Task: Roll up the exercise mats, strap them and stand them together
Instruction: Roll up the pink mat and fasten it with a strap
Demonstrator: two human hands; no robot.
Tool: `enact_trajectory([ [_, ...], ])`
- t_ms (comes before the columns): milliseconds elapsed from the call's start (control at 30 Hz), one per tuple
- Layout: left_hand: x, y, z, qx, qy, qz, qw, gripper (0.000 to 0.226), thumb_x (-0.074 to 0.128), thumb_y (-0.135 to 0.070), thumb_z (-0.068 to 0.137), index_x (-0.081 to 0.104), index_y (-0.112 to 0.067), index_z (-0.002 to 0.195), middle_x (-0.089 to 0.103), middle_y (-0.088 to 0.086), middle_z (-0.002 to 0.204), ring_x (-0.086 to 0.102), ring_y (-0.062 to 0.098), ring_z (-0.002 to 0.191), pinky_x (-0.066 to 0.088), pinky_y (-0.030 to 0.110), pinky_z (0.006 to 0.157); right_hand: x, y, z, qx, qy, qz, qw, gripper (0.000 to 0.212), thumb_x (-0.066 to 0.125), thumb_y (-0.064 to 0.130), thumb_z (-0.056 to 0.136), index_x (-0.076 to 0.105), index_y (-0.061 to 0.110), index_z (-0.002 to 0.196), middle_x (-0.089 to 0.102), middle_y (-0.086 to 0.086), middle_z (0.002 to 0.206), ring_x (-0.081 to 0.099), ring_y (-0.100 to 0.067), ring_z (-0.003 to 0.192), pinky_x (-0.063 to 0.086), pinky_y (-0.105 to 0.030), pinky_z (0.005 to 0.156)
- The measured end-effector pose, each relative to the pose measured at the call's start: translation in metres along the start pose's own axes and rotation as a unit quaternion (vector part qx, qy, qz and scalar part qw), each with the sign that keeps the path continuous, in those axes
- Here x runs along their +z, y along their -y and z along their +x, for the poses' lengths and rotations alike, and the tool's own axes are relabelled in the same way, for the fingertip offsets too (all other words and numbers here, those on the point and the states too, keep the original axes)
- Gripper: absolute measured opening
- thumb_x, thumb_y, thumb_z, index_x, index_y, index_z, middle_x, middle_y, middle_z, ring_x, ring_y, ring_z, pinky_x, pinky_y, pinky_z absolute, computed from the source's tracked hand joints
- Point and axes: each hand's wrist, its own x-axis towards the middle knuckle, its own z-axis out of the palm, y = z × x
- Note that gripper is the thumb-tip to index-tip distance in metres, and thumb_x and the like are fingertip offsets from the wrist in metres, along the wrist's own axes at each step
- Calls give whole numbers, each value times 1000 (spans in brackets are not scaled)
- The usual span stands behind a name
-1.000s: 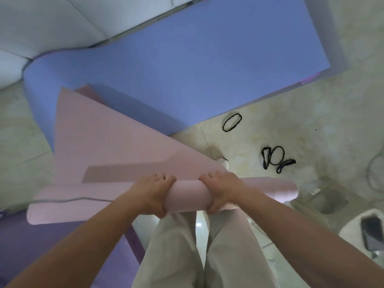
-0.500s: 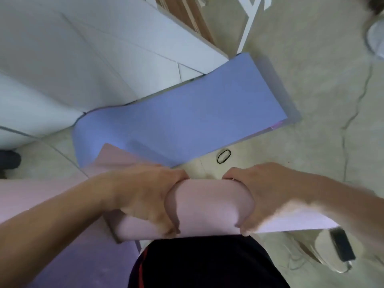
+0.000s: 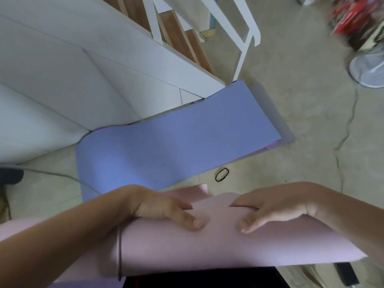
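Note:
A rolled pink mat lies across the bottom of the view, held up close to my body. My left hand grips it from the left, fingers curled over the top. My right hand grips it from the right, thumb and fingers pressed on the roll. A thin dark band circles the roll near its left end. Beyond it a blue mat lies flat on the floor, one end curling up against the white wall. A black elastic strap loop rests on the floor by the blue mat's near edge.
A white wall panel and a wooden staircase with a white railing stand behind the blue mat. A fan base sits at the far right. A cable runs along the floor at left. The tiled floor shows cracks.
The view has tilted further up, showing more of the staircase and floor. The pink roll has come closer and higher, and both hands have shifted on top of it.

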Motion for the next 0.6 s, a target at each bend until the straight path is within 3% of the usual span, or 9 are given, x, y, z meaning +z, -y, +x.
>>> enact_trajectory([
  [67, 0, 9, 17, 10, 17, -26, 999, 73, 73, -71, 64, 63, -30, 124, 65, -4, 130, 62, 20, 120, 43, 38, 110, -3, -4, 8, 7, -9, 10, 1000, 69, 48, 84, 75, 48, 48, 134, 51, 35, 126, 47, 5, 122, 31, -34, 112],
  [200, -3, 21, 45, 56, 13, -64, 996, 78, 67, -66, 70, 60, -17, 131, 63, 8, 133, 58, 27, 126, 42, 42, 111, -5, 3, 14, 59, -7, 1, 998, 57, 36, 70, 93, 38, 45, 145, 42, 25, 146, 37, -5, 137, 23, -26, 108],
  [267, -6, 22, 53, 63, 5, -63, 996, 76, 65, -67, 68, 59, -21, 128, 65, 3, 129, 61, 20, 121, 46, 35, 107, -1, 14, 18, 67, -66, -68, 993, 60, 28, 68, 96, 32, 41, 150, 40, 17, 150, 34, -12, 141, 25, -30, 110],
  [333, -9, 23, 60, 57, -1, -43, 997, 75, 62, -74, 68, 59, -25, 125, 67, -4, 122, 63, 14, 114, 48, 29, 102, 7, 33, 26, 43, -132, -99, 985, 55, 22, 63, 99, 44, 33, 140, 51, 7, 139, 45, -19, 131, 34, -39, 107],
  [433, -18, 25, 74, -18, -77, 83, 993, 71, 48, -75, 86, 56, -19, 129, 61, -4, 121, 59, 16, 112, 44, 32, 100, 20, 45, 55, 54, -108, -62, 991, 59, 15, 60, 101, 53, 26, 130, 56, 2, 131, 50, -22, 123, 38, -41, 98],
  [533, -22, 22, 91, -68, -210, 261, 940, 47, 46, -48, 101, 55, -10, 128, 58, 8, 131, 55, 26, 114, 39, 31, 89, 14, 33, 99, 122, -68, 17, 990, 67, 16, 63, 100, 48, 21, 141, 47, -3, 147, 44, -25, 133, 32, -40, 97],
  [600, -17, 18, 102, -38, -275, 241, 930, 40, 44, -44, 101, 56, -14, 124, 58, 8, 131, 56, 28, 114, 42, 32, 90, 8, 21, 128, 145, -34, 10, 989, 68, 15, 58, 103, 39, 14, 148, 37, -7, 155, 37, -27, 139, 29, -40, 104],
])
